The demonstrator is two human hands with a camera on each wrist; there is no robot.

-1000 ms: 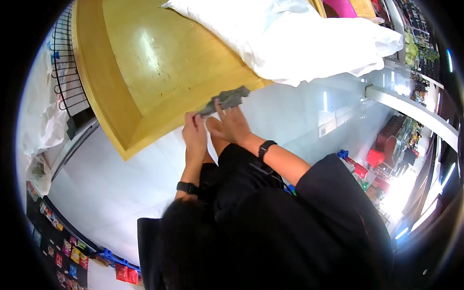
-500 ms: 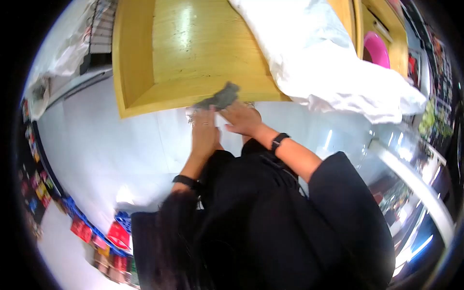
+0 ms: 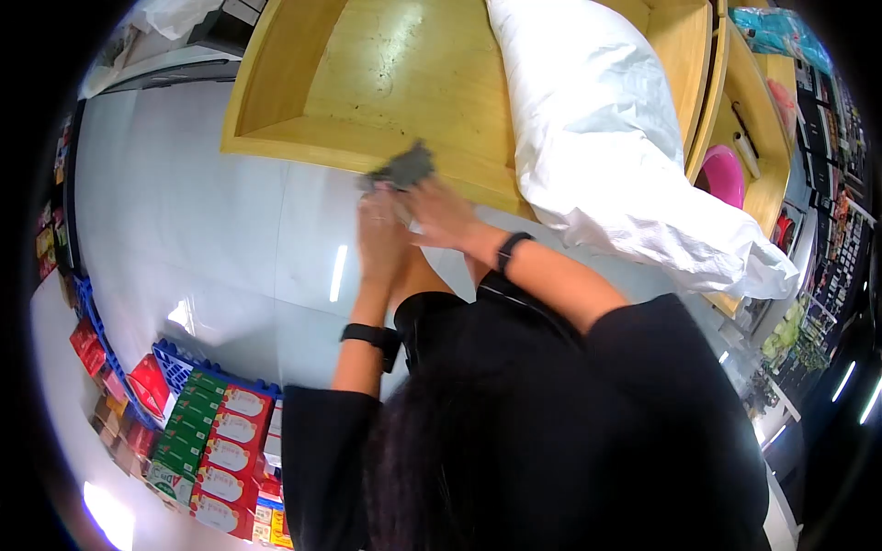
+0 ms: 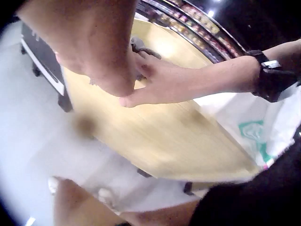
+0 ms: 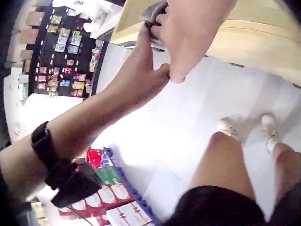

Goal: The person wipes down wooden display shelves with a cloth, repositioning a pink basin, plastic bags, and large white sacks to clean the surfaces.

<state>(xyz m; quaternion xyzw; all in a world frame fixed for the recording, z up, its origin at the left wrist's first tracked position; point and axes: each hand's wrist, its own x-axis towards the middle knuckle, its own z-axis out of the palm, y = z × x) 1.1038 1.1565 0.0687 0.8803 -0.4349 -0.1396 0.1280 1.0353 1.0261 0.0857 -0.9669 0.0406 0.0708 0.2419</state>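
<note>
A crumpled grey cloth [image 3: 404, 170] lies over the front edge of a yellow wooden display bin [image 3: 285, 142]. My left hand [image 3: 378, 234] grips the cloth's left end at the rim, its thumb side facing my right hand. Close beside it, my right hand [image 3: 441, 213] has its fingers on the cloth's near side; in the right wrist view, those fingers curl into the grey cloth [image 5: 154, 13]. Both hands are side by side and overlap in the wrist views. Dark specks dot the bin's floor behind the cloth.
A large white sack [image 3: 597, 119] leans in the bin and hangs over its front edge to the right. Farther right is a pink round item [image 3: 723, 176] in another wooden compartment. Red and green boxes [image 3: 225, 450] stand in a blue crate at the lower left.
The view has swung, so the bin's front edge and sack sit differently in frame. Both hands and the cloth have moved leftward along the rim, away from the sack.
</note>
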